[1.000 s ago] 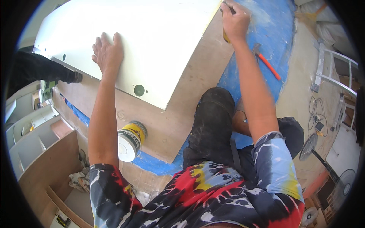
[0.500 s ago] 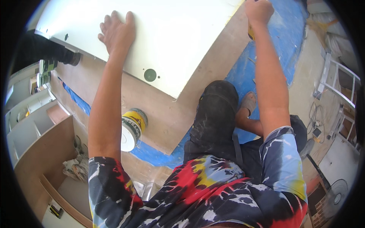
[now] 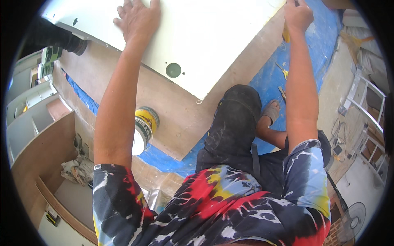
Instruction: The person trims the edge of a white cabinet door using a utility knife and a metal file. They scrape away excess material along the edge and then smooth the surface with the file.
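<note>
My left hand (image 3: 141, 20) lies flat with fingers spread on a large white panel (image 3: 213, 45), which has a round hole near its close corner. The panel rests over a wider brown board (image 3: 176, 112). At the panel's right edge my right hand (image 3: 298, 17) is closed around a small dark thing, mostly hidden by the fingers and the top of the picture. A yellow object (image 3: 286, 33), only partly visible, is just below that hand. Yellow-handled scissors (image 3: 284, 72) lie on the blue sheet (image 3: 269, 65) beside my right forearm.
A paint bucket (image 3: 146, 123) with a yellow and dark label stands left of my knee. Another person's dark-clothed leg (image 3: 53, 37) is at the far left. Open cabinets (image 3: 45, 141) line the left side. On the right are a white ladder (image 3: 365, 94), a cable (image 3: 337, 133) and a fan (image 3: 355, 221).
The view has shifted, so the panel and both hands appear farther right and higher. My right hand remains closed at the panel edge. The scissors now show clearly beside my forearm.
</note>
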Motion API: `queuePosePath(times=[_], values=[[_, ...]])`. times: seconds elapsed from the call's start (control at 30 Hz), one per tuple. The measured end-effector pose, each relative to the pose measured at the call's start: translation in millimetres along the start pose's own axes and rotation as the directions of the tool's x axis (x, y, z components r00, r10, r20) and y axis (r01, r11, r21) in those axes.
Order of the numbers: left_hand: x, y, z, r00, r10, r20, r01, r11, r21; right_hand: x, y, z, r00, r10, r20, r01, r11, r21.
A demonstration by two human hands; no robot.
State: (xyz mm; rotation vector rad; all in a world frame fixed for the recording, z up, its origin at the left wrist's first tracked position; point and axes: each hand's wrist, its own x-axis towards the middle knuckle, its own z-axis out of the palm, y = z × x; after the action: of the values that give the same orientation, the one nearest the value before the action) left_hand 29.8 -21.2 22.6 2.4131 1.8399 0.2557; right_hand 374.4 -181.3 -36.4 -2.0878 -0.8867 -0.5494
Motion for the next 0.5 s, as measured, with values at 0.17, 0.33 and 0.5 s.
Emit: queuePosePath(times=[0.17,0.33,0.5], values=[[0,6,5,1.0,0.009,0.001,-0.009,1.0,0.018,-8,-4,-13,0.999,-0.019,0.034,0.02,0.999,-0.031],[5,-22,22,0.997,0.051,-0.06,-0.053,0.998,-0.03,-86,-64,-48,0.99,-0.042,0.136,0.043,0.999,-0.005],[2,-13,10,0.999,0.049,-0.023,-0.05,0.998,-0.024,-191,-156,-116,0.956,-0.092,0.28,0.022,0.97,0.243]])
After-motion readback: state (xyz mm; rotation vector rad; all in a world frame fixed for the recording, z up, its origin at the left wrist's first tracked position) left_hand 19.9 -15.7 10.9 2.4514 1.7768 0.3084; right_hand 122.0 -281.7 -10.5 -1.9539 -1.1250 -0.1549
